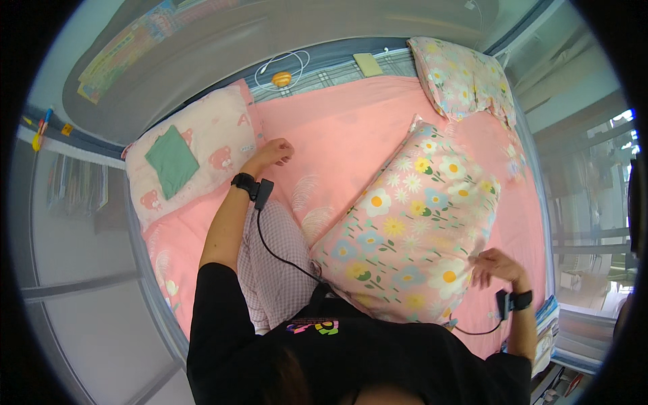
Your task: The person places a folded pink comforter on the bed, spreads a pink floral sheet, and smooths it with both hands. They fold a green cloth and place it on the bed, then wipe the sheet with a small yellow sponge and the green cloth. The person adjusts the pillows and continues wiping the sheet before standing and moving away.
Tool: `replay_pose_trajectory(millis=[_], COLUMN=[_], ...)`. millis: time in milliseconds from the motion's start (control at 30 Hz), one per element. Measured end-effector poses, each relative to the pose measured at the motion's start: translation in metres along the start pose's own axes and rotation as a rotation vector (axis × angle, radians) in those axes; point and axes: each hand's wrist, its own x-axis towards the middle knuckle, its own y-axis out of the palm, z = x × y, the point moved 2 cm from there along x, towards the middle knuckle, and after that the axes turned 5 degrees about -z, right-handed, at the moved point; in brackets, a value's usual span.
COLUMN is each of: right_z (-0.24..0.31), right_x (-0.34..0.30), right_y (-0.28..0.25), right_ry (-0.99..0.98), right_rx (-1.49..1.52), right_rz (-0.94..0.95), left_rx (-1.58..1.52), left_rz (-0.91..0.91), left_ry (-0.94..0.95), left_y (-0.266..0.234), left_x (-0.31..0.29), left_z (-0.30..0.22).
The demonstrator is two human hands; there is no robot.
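Observation:
A large pillow (405, 229) in a flowered pink case lies tilted across my lap and the bed. My right hand (498, 267) is at its right edge, fingers apart and bent downward; whether they touch the cloth I cannot tell. My left hand (273, 154) is held over the bed with loosely bent fingers and nothing in it. Close to that hand lies a pale pink pillow (219, 158) with bear prints. A folded green cloth (173, 162) rests on this pillow.
The pink sheet (337, 128) covers the bed. Another flowered pillow (462, 77) lies at the far right corner. Along the far edge are a white cable (304, 64), a round orange-brown object (281, 79) and a yellowish pad (368, 65). Mesh netting (88, 270) surrounds the bed.

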Motion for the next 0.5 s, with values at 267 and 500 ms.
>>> replay_pose_trajectory(millis=[267, 500], right_z=[0.139, 0.25], right_x=[0.101, 0.328], right_y=[-0.135, -0.164], right_ry=[-0.418, -0.841], right_rx=[-0.566, -0.901], right_rz=[-0.456, -0.646], left_rx=[0.709, 0.915], left_rz=[-0.226, -0.415], left_ry=[0.305, 0.361], left_y=[-0.018, 0.003], left_x=[0.089, 0.13], left_z=[0.017, 0.012])
